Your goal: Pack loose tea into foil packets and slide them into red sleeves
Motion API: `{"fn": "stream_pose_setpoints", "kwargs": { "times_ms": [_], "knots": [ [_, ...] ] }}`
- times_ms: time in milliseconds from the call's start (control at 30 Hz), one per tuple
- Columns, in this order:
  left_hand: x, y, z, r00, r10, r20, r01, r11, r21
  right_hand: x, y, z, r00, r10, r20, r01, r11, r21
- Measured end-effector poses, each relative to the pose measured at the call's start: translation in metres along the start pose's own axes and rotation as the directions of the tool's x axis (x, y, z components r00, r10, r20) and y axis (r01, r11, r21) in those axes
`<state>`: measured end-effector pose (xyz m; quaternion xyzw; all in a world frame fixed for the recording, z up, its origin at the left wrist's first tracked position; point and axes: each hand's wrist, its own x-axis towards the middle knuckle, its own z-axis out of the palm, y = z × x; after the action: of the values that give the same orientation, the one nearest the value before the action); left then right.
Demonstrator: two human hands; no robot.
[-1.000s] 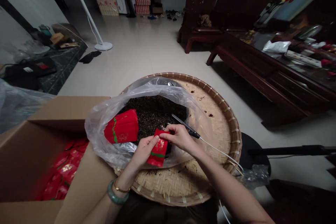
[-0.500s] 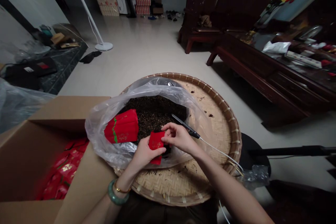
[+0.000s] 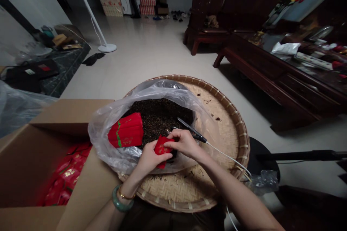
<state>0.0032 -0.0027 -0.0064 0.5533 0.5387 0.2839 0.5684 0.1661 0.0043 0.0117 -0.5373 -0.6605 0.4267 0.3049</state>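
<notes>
Hands (image 3: 148, 157) (image 3: 185, 143) close together — fingers (image 3: 176, 134) bent

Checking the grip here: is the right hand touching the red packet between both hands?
Touching. In the head view, the right hand has its thumb against the red packet, no gap showing.

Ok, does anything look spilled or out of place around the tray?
Yes: a few dark scraps lie scattered on the woven tray, outside the plastic bag. They look spilled, since similar loose dark material sits inside the bag.
</notes>
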Motion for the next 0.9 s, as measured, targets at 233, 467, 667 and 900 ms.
{"fn": "stream_pose_setpoints", "kwargs": {
  "times_ms": [233, 467, 667, 900],
  "knots": [
    [-0.001, -0.004, -0.001, 0.983, -0.087, 0.162, 0.124, 0.965, -0.231, 0.0, 0.001, -0.005, 1.0, -0.008, 0.027, 0.007, 0.998, 0.057],
    [0.0, -0.002, 0.007, 1.0, 0.014, 0.017, -0.015, 0.999, 0.037, 0.004, -0.003, 0.007, 0.986, -0.164, 0.01, 0.158, 0.928, -0.336],
    [0.004, -0.004, 0.006, 0.983, 0.003, 0.182, 0.009, 0.998, -0.064, 0.008, 0.005, 0.017, 0.956, -0.288, 0.064, 0.291, 0.883, -0.369],
    [0.007, -0.002, 0.005, 0.95, -0.221, 0.22, 0.285, 0.901, -0.327, 0.019, 0.01, -0.005, 0.979, -0.2, -0.039, 0.168, 0.899, -0.404]
  ]
}}
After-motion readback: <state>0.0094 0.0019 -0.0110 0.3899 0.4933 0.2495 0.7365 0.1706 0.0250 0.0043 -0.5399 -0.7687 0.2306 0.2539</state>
